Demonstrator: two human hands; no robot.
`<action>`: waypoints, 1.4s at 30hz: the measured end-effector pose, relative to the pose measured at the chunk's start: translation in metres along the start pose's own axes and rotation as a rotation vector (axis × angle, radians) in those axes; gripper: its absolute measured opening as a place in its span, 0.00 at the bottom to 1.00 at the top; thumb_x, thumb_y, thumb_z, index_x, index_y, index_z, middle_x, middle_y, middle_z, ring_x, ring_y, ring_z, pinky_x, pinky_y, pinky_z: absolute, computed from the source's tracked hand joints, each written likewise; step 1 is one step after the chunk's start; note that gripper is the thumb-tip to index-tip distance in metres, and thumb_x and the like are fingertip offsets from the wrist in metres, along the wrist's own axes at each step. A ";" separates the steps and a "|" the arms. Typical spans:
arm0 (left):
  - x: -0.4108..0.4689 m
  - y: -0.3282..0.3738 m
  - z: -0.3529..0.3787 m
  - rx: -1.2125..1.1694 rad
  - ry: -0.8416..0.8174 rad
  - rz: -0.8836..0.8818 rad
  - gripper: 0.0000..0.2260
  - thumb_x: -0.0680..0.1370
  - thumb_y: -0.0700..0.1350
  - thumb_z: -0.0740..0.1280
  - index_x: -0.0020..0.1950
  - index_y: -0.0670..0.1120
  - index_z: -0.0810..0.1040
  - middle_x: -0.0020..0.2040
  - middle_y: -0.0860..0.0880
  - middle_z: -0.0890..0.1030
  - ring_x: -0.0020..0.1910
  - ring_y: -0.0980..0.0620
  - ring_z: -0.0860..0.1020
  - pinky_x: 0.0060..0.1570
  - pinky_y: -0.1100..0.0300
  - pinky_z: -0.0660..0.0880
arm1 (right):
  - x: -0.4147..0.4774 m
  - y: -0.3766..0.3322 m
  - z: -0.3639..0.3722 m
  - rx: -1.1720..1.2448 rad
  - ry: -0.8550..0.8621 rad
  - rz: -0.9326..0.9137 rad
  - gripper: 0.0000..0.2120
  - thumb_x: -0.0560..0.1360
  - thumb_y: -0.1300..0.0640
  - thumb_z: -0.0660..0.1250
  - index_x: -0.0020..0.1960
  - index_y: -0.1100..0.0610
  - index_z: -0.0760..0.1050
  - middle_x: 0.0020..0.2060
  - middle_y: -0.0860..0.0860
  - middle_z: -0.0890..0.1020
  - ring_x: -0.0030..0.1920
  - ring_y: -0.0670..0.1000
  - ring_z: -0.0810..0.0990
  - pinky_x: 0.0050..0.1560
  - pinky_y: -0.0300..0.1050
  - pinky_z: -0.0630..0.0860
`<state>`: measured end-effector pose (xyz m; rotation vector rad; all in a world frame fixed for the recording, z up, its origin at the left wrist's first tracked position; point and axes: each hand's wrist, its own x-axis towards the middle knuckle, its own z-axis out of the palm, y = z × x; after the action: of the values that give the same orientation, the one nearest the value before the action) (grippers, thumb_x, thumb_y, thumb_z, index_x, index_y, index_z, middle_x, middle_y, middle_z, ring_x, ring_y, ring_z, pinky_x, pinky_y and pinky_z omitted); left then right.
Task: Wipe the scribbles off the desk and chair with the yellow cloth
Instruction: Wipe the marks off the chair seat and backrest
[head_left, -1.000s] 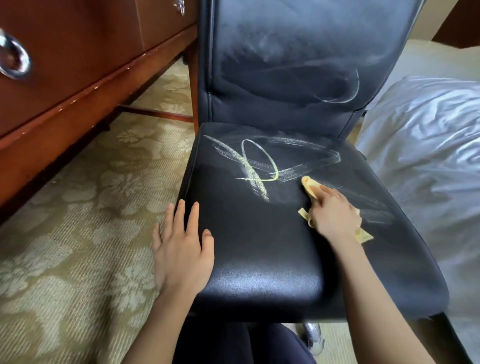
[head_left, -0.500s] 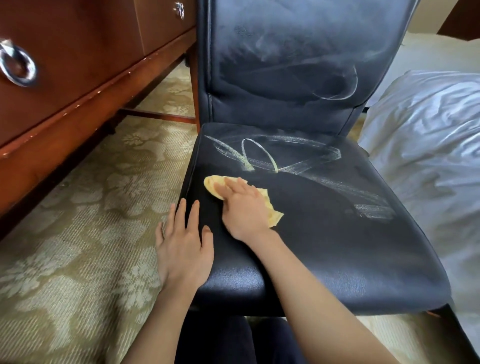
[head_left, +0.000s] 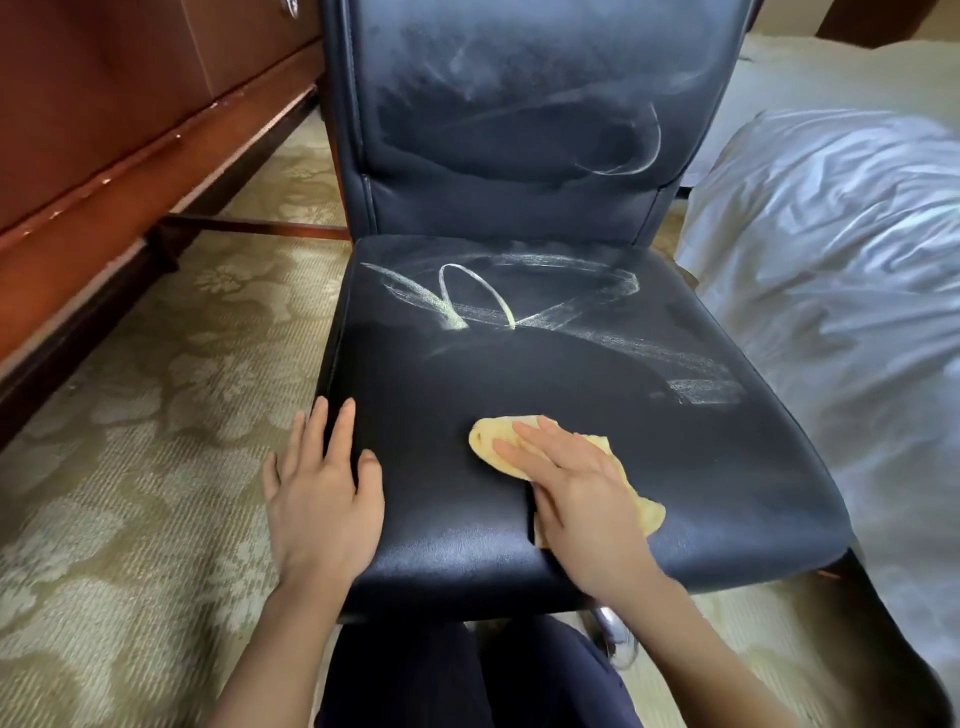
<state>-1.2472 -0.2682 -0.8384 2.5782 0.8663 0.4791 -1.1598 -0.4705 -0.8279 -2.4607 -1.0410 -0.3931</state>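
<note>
A black leather chair (head_left: 675, 467) stands before me, its seat marked with pale chalk scribbles (head_left: 483, 306) across the back half and a faint curl (head_left: 639, 156) on the backrest. My right hand (head_left: 576, 493) presses the yellow cloth (head_left: 491, 441) flat on the front middle of the seat with straight fingers. The cloth sticks out past my fingertips and behind my palm. My left hand (head_left: 322, 499) rests flat on the seat's front left corner, fingers straight. The front half of the seat looks dark and free of marks.
A red-brown wooden desk (head_left: 130, 156) runs along the left, above patterned beige carpet (head_left: 130, 441). A bed with rumpled white bedding (head_left: 841, 291) lies close on the right. My dark trouser legs (head_left: 467, 675) show below the seat.
My right hand has swept the cloth from the seat's right to its left, then back toward the front middle. The lower ends of the scribble are gone. My left hand stayed put.
</note>
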 end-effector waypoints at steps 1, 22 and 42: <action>0.000 0.000 0.000 0.013 0.004 0.008 0.30 0.75 0.54 0.45 0.77 0.52 0.58 0.78 0.51 0.55 0.77 0.52 0.50 0.74 0.49 0.46 | -0.002 0.011 -0.004 -0.001 0.011 0.039 0.24 0.71 0.59 0.53 0.61 0.47 0.78 0.60 0.48 0.79 0.63 0.54 0.76 0.61 0.52 0.72; 0.016 -0.006 -0.007 0.096 -0.029 0.078 0.24 0.81 0.53 0.48 0.77 0.50 0.59 0.78 0.49 0.57 0.77 0.50 0.49 0.73 0.46 0.45 | 0.114 0.095 -0.006 -0.145 -0.211 0.403 0.25 0.74 0.65 0.57 0.68 0.49 0.73 0.71 0.50 0.69 0.70 0.55 0.66 0.67 0.46 0.65; 0.022 0.072 0.005 0.145 -0.051 0.249 0.28 0.79 0.56 0.39 0.78 0.50 0.53 0.79 0.48 0.50 0.77 0.50 0.42 0.73 0.42 0.40 | -0.019 0.007 -0.014 0.040 -0.136 -0.125 0.25 0.71 0.61 0.52 0.61 0.46 0.78 0.62 0.47 0.78 0.65 0.52 0.74 0.67 0.45 0.64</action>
<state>-1.1923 -0.3084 -0.8063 2.8352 0.5846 0.4310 -1.1689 -0.4938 -0.8259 -2.4219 -1.2506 -0.2438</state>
